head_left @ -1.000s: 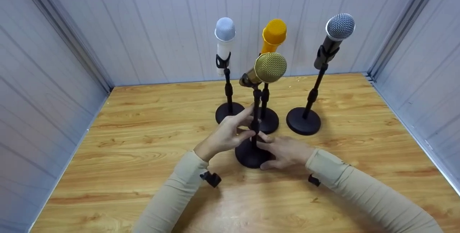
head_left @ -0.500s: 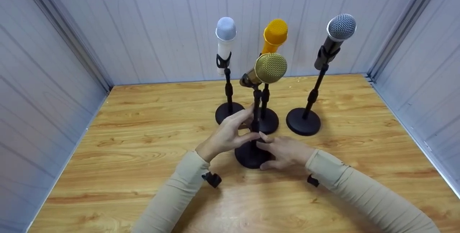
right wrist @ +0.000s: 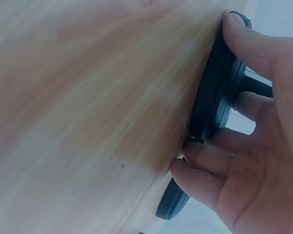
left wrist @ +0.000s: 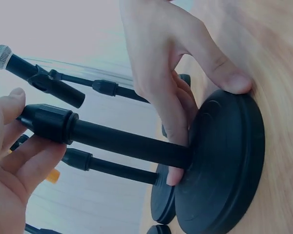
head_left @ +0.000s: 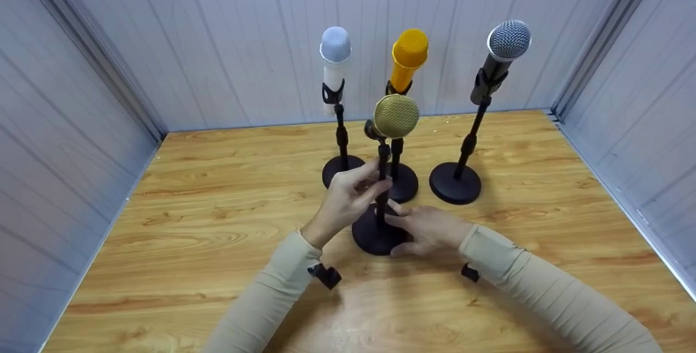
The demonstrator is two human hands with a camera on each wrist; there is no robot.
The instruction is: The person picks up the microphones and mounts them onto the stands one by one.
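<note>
A gold microphone is mounted on a black microphone stand in the middle of the table. My left hand pinches the stand's pole, and in the left wrist view the thumb and fingers close on its thick collar. Below, my right hand grips the right side of the round base, which stands on the table. Thumb and fingers spread along the base's rim in the right wrist view. From the head view, most of the gold microphone's body is hidden behind its grille.
Three more microphones on black stands stand behind: a white microphone at left, a yellow microphone directly behind the gold one, and a silver-headed black microphone at right. Pale panel walls enclose the wooden table.
My left hand has moved up the pole from near the base. The gold microphone now sits lower and its grille faces more toward the head camera. My right hand stays on the base.
</note>
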